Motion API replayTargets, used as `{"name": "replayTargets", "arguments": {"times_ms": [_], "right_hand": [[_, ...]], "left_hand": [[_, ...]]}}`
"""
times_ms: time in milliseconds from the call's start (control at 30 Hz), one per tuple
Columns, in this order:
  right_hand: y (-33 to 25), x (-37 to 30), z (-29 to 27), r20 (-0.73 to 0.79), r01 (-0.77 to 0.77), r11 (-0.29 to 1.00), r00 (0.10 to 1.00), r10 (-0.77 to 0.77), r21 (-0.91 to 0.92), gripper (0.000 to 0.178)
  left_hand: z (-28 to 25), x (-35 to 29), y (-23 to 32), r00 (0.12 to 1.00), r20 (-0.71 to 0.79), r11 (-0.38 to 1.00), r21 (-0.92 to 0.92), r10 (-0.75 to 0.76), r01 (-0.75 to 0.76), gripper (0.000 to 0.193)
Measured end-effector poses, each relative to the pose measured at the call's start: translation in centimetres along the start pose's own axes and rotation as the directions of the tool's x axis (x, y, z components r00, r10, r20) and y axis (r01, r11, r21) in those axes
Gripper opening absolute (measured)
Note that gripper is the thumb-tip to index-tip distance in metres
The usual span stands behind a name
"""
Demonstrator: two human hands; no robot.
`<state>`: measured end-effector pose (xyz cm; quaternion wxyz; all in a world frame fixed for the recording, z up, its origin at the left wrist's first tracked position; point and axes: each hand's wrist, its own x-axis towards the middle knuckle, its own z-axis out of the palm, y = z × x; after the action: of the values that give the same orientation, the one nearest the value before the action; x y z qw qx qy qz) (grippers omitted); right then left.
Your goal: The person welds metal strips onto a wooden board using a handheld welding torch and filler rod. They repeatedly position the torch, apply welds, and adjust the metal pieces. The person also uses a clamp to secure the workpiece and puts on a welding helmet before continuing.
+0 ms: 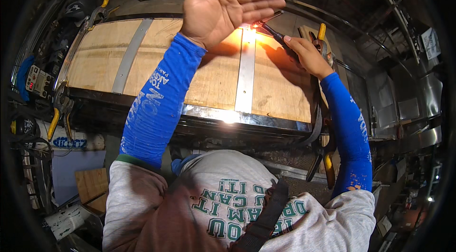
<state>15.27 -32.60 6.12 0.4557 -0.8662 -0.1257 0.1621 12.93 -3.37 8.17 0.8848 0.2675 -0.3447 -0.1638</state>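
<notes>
My right hand is closed around a black welding torch. The torch's tip glows orange-white at the far end of a flat metal strip. That strip lies across a long wooden panel set in a dark metal frame. Raised above the panel, my left hand has its palm showing and its thumb spread from the fingers. It holds nothing and partly covers the view just left of the glow. A second metal strip crosses the panel further left.
Yellow-handled clamps grip the frame's left end, with another on the right. A control box with knobs stands at the left. Metal bars and sheets line the right side. A wooden board rests below left.
</notes>
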Motion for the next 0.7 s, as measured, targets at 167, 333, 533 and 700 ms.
{"name": "replayTargets", "arguments": {"times_ms": [167, 333, 533, 700], "right_hand": [[1.1, 1.0, 0.0, -0.063, 0.118, 0.976, 0.989, -0.132, -0.182, 0.055], [1.6, 1.5, -0.2, -0.013, 0.045, 0.976, 0.999, -0.049, -0.212, 0.059], [2.4, 1.4, -0.3, -0.039, 0.146, 0.971, 0.987, -0.156, -0.188, 0.055], [1.3, 1.4, -0.6, 0.01, 0.098, 0.962, 0.995, -0.099, -0.254, 0.054]], "left_hand": [[-0.2, 0.6, 1.8, 0.984, 0.065, 0.979, -0.131, 0.163, -0.154, 0.116], [-1.3, 0.4, 1.2, 0.982, 0.183, 0.995, -0.078, -0.042, 0.057, 0.118], [-0.4, 0.0, -1.0, 0.914, 0.183, 0.924, 0.199, -0.361, 0.325, 0.118], [-0.4, 0.0, -1.6, 0.903, 0.131, 0.893, 0.26, -0.409, 0.367, 0.117]]}}
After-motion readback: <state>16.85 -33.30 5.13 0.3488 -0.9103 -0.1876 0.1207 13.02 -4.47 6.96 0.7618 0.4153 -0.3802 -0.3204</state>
